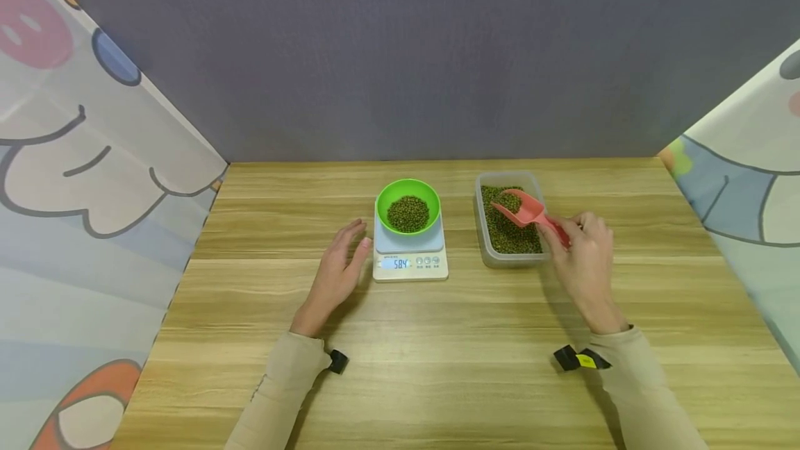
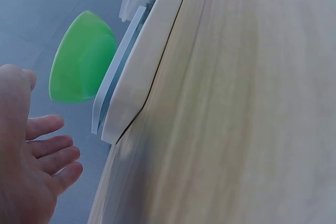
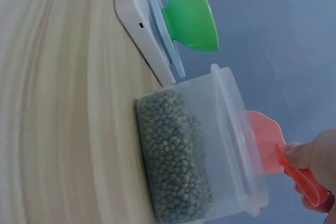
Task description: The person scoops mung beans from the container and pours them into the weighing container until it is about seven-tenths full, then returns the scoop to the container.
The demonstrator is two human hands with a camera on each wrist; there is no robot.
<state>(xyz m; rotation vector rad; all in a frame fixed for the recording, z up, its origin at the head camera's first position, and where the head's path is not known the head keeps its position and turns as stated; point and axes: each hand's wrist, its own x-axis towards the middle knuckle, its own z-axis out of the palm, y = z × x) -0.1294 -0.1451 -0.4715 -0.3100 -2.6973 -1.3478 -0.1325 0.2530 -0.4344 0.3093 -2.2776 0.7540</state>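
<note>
My right hand (image 1: 584,262) grips the handle of a pink-red scoop (image 1: 529,210), whose bowl is over a clear plastic container (image 1: 496,257) of green mung beans (image 1: 509,238). Some beans lie in the scoop. In the right wrist view the scoop (image 3: 266,139) sits at the container's rim, with my thumb along its handle. A bright green bowl (image 1: 390,193) with a heap of mung beans stands on a white digital kitchen scale (image 1: 410,266); the display looks like 58.4. My left hand (image 1: 337,273) is held just left of the scale, fingers extended, holding nothing.
Everything stands on a wood-grain table (image 1: 475,367). A dark grey partition (image 1: 437,54) rises behind its far edge, and cartoon-printed cloth (image 1: 94,158) hangs on both sides. The container stands a short gap right of the scale.
</note>
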